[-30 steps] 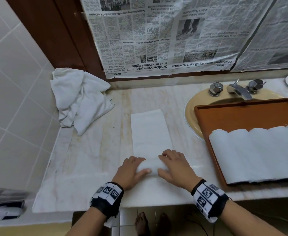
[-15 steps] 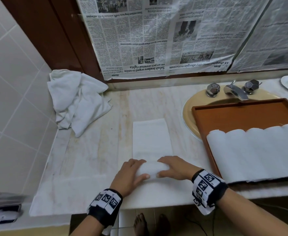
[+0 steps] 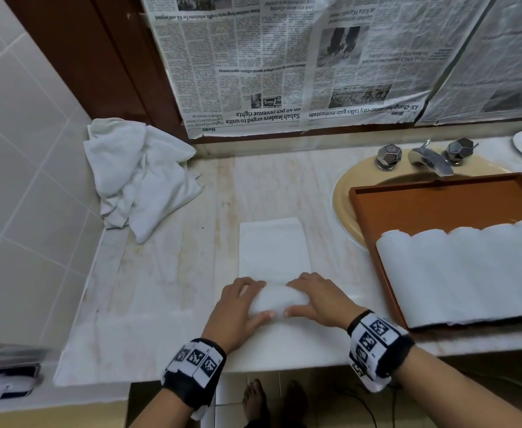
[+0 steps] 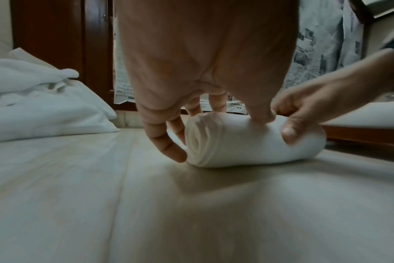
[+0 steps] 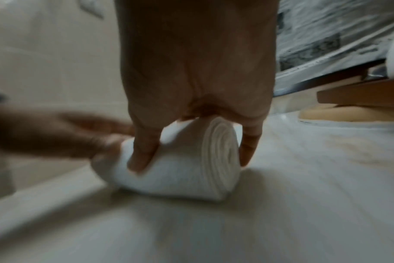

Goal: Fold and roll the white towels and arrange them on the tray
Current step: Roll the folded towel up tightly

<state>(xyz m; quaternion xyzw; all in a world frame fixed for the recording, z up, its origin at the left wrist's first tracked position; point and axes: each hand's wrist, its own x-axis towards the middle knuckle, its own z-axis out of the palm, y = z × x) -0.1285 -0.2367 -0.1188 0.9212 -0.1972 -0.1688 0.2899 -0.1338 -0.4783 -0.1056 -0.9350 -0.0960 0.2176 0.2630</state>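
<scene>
A folded white towel (image 3: 273, 251) lies as a strip on the marble counter, its near end wound into a roll (image 3: 278, 299) (image 4: 247, 142) (image 5: 182, 170). My left hand (image 3: 238, 307) (image 4: 191, 113) grips the roll's left end, thumb in front and fingers over the top. My right hand (image 3: 315, 299) (image 5: 191, 124) grips the right end the same way. To the right sits a brown tray (image 3: 439, 205) holding several rolled white towels (image 3: 469, 273) side by side.
A heap of unfolded white towels (image 3: 139, 177) rests in the back-left corner against the tiled wall. A beige sink (image 3: 346, 205) with a chrome faucet (image 3: 429, 157) lies under the tray's far end. Newspaper (image 3: 284, 63) covers the wall behind.
Both hands have rolled the towel farther away from me. The roll has grown thicker and the flat strip beyond it has become shorter.
</scene>
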